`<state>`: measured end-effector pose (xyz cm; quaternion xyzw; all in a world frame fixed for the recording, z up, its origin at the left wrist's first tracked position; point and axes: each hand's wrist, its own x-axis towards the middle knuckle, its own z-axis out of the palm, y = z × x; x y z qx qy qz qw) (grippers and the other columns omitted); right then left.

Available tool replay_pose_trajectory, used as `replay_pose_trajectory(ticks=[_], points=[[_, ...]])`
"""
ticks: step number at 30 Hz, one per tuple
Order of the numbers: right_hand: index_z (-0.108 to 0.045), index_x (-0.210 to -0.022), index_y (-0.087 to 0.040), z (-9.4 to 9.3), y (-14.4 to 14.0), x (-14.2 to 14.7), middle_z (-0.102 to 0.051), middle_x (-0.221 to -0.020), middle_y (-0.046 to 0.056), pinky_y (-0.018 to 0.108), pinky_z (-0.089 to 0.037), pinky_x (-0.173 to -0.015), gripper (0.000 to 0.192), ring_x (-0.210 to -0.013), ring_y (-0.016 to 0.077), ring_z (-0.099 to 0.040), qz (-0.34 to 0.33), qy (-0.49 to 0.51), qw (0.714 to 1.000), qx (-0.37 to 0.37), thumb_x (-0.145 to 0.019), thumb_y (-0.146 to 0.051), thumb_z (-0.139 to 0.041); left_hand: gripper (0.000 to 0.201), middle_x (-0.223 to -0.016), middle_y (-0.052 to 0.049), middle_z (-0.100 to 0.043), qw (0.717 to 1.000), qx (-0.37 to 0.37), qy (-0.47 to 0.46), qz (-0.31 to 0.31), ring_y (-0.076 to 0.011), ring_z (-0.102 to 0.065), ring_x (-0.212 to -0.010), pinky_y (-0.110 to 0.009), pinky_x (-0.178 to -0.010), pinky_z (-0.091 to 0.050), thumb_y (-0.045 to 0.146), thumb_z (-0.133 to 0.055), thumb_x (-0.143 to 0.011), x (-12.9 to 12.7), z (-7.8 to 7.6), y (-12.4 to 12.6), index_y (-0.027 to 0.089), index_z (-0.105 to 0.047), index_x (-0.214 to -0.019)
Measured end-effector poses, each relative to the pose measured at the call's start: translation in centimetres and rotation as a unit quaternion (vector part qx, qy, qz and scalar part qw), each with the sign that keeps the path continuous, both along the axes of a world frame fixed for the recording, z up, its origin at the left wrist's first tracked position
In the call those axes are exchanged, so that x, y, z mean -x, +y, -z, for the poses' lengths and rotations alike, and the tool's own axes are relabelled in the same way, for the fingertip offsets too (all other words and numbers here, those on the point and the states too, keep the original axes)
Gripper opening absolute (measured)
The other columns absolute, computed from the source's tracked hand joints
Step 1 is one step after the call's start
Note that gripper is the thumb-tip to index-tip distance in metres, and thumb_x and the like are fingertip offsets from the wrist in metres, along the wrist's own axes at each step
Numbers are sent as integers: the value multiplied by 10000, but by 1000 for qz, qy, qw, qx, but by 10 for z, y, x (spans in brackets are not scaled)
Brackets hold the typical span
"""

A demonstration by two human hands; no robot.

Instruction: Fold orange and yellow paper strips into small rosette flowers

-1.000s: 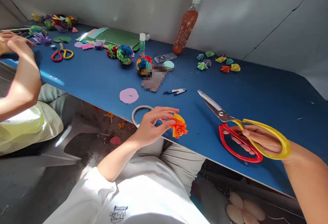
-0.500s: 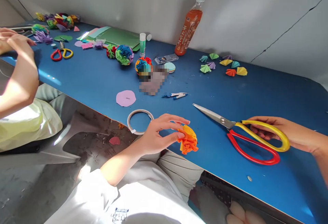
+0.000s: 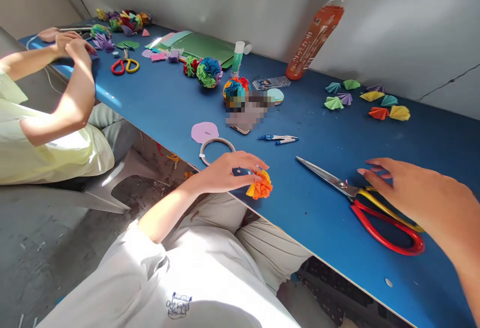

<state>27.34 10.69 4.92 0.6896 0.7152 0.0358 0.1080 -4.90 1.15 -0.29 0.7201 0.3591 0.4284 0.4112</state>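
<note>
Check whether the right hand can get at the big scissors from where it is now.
Probably yes: the right hand hovers open just over the scissors, which lie flat on the blue table with nothing covering the handles.

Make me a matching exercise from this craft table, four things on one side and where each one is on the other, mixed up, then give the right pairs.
Things:
1. orange paper flower
2. big scissors
3. orange bottle
4. roll of tape

Places:
A. leaning against the wall at the back
B. at the table's near edge, just left of the left hand
C. pinched in the left hand's fingertips
D. flat on the table under the open right hand

Pairs: 1-C, 2-D, 3-A, 4-B
</note>
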Motion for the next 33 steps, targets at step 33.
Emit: replay_pose_trajectory(ticks=[33], points=[[-532,-910,-238,-4,-63,113,-600,-802,-7,211,-434,-486,94,-618,96,-561,-405,481,772,-86,-921,-145,-537,82,-1026,-76,-718,960,-101,-41,-259,-176,-644,-916,-352,-837,-509,202,-678,-822,-51,14,-7,190,-754,-851]])
